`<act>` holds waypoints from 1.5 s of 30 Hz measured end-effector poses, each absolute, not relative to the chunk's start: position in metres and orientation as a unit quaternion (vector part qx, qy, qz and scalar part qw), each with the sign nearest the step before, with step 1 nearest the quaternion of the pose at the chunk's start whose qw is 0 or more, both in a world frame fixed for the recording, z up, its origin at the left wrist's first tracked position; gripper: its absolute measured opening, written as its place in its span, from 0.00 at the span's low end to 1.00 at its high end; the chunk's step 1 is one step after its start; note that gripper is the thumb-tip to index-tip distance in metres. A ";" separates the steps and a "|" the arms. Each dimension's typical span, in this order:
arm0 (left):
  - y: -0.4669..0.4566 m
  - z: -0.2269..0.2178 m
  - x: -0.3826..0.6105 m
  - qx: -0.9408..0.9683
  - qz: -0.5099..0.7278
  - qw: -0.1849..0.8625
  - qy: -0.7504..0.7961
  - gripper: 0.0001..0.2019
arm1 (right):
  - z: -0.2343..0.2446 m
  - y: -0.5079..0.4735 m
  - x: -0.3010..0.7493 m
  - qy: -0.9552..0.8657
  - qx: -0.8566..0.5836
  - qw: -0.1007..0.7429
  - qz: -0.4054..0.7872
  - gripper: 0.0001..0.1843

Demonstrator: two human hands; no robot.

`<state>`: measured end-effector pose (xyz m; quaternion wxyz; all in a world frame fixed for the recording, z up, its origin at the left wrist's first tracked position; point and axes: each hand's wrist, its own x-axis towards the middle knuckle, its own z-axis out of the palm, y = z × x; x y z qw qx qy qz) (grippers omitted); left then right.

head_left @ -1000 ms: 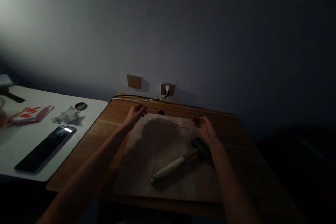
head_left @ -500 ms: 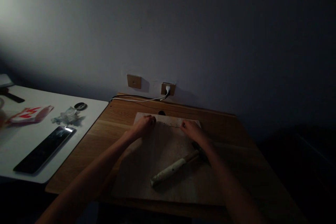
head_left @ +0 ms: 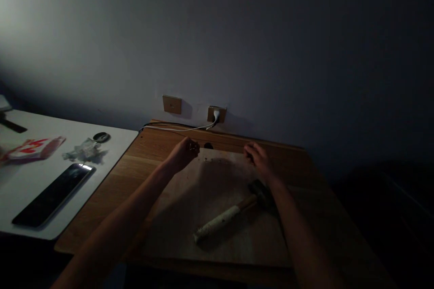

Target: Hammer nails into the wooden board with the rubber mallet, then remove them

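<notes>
View: the head camera, looking down at a dim room.
Counter [head_left: 149,149]: brown wood, pushed up to the wall [head_left: 271,45].
Board [head_left: 220,185]: pale and flat, lying on the counter in front of the person.
Nails [head_left: 215,160]: a short row of tiny dots near the far edge of the board, between the two hands. They are very small and hard to see.
Left hand [head_left: 183,153]: at the far left corner of the board. Its fingers are curled in close together. A tiny shiny spot sits at the fingertips, but it is too dark to tell if the hand holds anything.
Right hand [head_left: 259,160]: at the far edge of the board, right of the nails. Its fingers are bent. I cannot tell if it holds or pinches something.
Hammer [head_left: 233,212]: lying loose on the board, no hand on it. Its dark head is just beside the right wrist, and its pale handle points toward the person and to the left.
White counter [head_left: 20,180]: to the left, touching the brown one.
Phone [head_left: 50,194]: dark, flat on the white counter.
Red pack [head_left: 32,148]: behind the phone, near some crumpled clear wrap [head_left: 83,150].
Plug [head_left: 216,114]: white, in a wall socket behind the board.
Cable [head_left: 176,128]: runs left from the plug along the back of the counter.
Plate [head_left: 171,104]: a small tan square on the wall, left of the plug.
</notes>
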<state>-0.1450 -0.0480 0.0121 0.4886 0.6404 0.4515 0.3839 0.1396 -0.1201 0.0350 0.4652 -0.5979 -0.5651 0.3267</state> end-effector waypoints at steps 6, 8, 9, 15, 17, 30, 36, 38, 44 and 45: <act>-0.056 0.002 -0.144 0.688 0.305 0.460 0.470 0.09 | 0.030 -0.119 0.130 -0.546 -0.619 0.413 0.385 0.25; -0.060 0.000 -0.139 0.724 0.273 0.427 0.468 0.03 | 0.022 -0.116 0.121 -0.587 -0.643 0.348 0.346 0.22; -0.061 0.000 -0.137 0.741 0.259 0.409 0.466 0.04 | 0.019 -0.114 0.116 -0.605 -0.650 0.322 0.329 0.18; -0.065 0.004 -0.127 0.802 0.213 0.320 0.457 0.03 | 0.022 -0.114 0.098 -0.707 -0.653 0.170 0.210 0.02; -0.063 0.007 -0.127 0.810 0.212 0.307 0.452 0.03 | 0.027 -0.117 0.096 -0.727 -0.647 0.137 0.185 0.05; -0.055 0.006 -0.117 0.682 0.317 0.483 0.448 0.19 | 0.043 -0.126 0.114 -0.463 -0.514 0.549 0.469 0.17; -0.065 0.002 -0.119 0.730 0.257 0.441 0.454 0.08 | 0.029 -0.118 0.097 -0.598 -0.609 0.385 0.351 0.19; -0.068 0.004 -0.117 0.754 0.240 0.410 0.453 0.07 | 0.022 -0.114 0.090 -0.632 -0.628 0.334 0.309 0.11; -0.071 0.008 -0.109 0.783 0.224 0.375 0.442 0.04 | 0.018 -0.113 0.075 -0.722 -0.637 0.170 0.209 0.10; -0.070 0.009 -0.107 0.781 0.229 0.380 0.440 0.04 | 0.021 -0.113 0.075 -0.731 -0.634 0.155 0.198 0.13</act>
